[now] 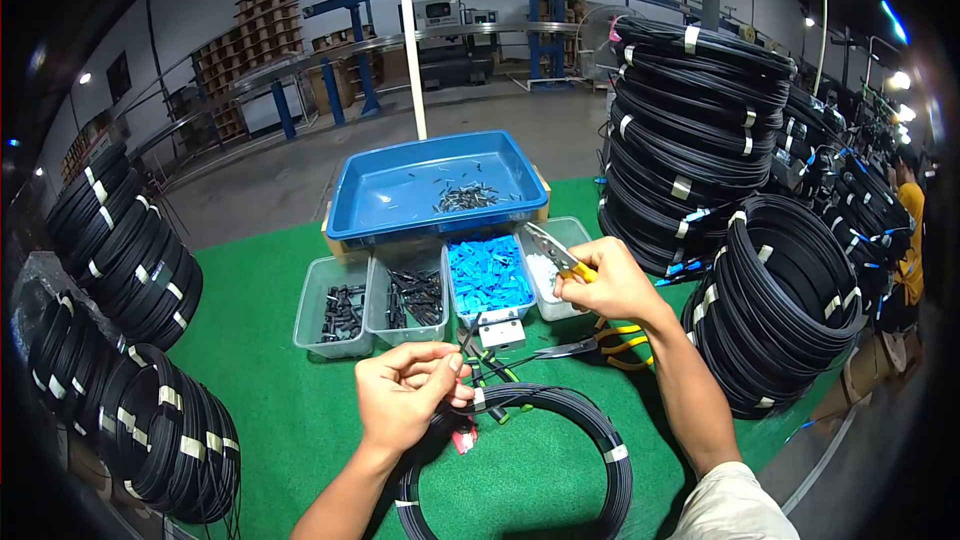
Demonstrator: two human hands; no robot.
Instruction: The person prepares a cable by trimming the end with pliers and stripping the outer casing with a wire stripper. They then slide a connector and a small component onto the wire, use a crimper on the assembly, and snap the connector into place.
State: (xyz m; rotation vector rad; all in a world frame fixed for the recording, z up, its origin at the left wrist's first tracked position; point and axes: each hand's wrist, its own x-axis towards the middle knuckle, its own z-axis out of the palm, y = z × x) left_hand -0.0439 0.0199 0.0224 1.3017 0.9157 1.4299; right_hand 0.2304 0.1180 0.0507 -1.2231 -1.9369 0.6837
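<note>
My left hand (pixel 405 390) pinches the end of a black cable between thumb and fingers, above the near-left part of a cable coil (pixel 592 420) lying on the green table. My right hand (pixel 612 282) grips yellow-handled wire strippers (pixel 548 246), held up and to the right of the cable end, apart from it. Their metal jaws point up and left over the bin of white parts (pixel 545 278). Scissors (pixel 570 349) with yellow and black handles lie below my right hand. A green-and-black-handled tool (pixel 494 368) lies partly hidden beside my left hand and behind the coil.
Clear bins with black parts (pixel 343 316) and blue connectors (pixel 490 275) stand ahead, before a blue tray (pixel 440 225) holding small dark pieces. Tall cable stacks (pixel 690 140) rise at right, more coils (pixel 180 440) at left. A person in yellow (pixel 909 230) is far right.
</note>
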